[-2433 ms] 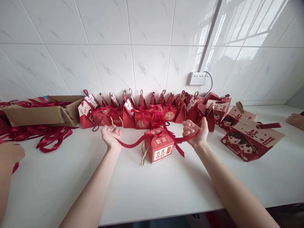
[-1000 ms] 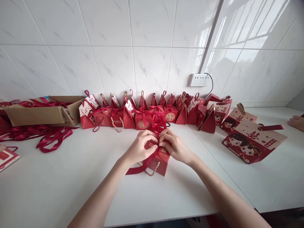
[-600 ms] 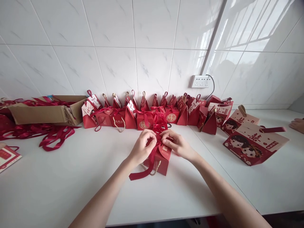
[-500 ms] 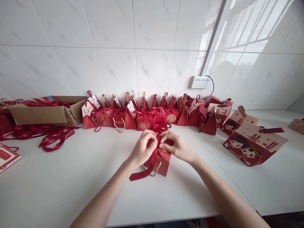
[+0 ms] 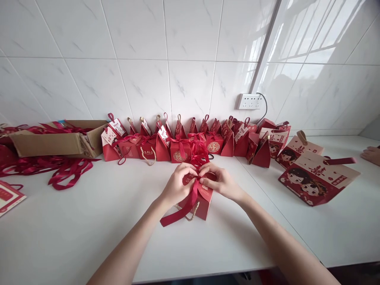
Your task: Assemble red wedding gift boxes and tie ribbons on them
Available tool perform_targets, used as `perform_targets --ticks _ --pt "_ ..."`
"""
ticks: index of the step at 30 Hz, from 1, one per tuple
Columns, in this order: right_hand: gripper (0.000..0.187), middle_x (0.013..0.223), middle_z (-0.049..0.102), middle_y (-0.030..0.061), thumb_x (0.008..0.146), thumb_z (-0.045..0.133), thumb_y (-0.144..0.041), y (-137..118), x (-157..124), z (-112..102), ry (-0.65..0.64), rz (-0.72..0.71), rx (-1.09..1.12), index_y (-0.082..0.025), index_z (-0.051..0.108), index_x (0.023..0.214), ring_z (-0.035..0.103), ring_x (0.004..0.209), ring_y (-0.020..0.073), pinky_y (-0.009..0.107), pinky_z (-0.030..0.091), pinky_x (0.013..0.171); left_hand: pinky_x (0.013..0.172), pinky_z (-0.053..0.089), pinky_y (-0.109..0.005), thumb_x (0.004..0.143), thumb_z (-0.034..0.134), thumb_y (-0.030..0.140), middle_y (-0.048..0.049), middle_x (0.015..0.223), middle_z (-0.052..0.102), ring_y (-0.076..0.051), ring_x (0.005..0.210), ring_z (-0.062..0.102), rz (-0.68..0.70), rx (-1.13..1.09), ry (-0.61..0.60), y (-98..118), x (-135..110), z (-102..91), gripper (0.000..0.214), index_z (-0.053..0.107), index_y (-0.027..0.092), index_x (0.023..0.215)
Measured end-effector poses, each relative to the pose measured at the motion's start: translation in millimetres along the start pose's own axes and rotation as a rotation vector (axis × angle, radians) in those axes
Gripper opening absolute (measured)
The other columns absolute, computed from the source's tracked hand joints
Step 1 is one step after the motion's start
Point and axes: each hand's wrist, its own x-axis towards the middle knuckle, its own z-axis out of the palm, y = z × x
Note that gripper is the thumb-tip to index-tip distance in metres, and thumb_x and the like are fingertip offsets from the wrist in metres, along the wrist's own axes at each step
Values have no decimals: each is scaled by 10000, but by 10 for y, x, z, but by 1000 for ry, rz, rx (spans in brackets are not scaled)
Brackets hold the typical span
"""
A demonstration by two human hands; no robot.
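Observation:
A small red gift box (image 5: 203,202) with a gold rope handle stands on the white counter (image 5: 89,229) in front of me. A red ribbon (image 5: 178,211) runs over its top and trails off toward its lower left. My left hand (image 5: 177,185) and my right hand (image 5: 221,182) meet on top of the box, fingers pinched on the ribbon at its knot. The top of the box is mostly hidden under my fingers.
A row of several tied red gift boxes (image 5: 178,148) lines the tiled wall. A cardboard box (image 5: 50,142) and loose red ribbons (image 5: 63,170) lie at left. Larger pink-and-red boxes (image 5: 316,178) lie at right. Another person's hand (image 5: 371,154) rests at the far right edge.
My hands came in from holding the ribbon ends wide apart to pinching it together on top of the box. The box turned. Another person's arm at left has gone.

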Motion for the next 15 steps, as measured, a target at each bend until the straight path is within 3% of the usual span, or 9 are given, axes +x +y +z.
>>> perform_targets --ticks 3,9,15 --pt "173 979 567 66 782 644 -369 -2 0 -2 -1 -6 -35 -198 657 764 546 884 184 347 433 812 890 449 -349 784 536 215 -59 964 588 -208 975 570 -42 -52 59 8 2 20 63 594 201 761" --pt "178 981 536 52 743 635 -330 -50 -17 -52 -54 60 163 -187 568 663 529 873 175 294 427 709 728 462 -292 774 569 352 -42 892 633 -181 804 591 -313 -381 107 17 38 -1 183 607 176 738" --pt "180 1007 528 56 711 684 -322 -40 -12 -29 -56 60 134 -189 565 698 516 896 182 311 418 738 802 453 -302 720 615 336 -60 969 608 -202 905 584 -239 -294 19 51 43 -38 164 625 172 727"
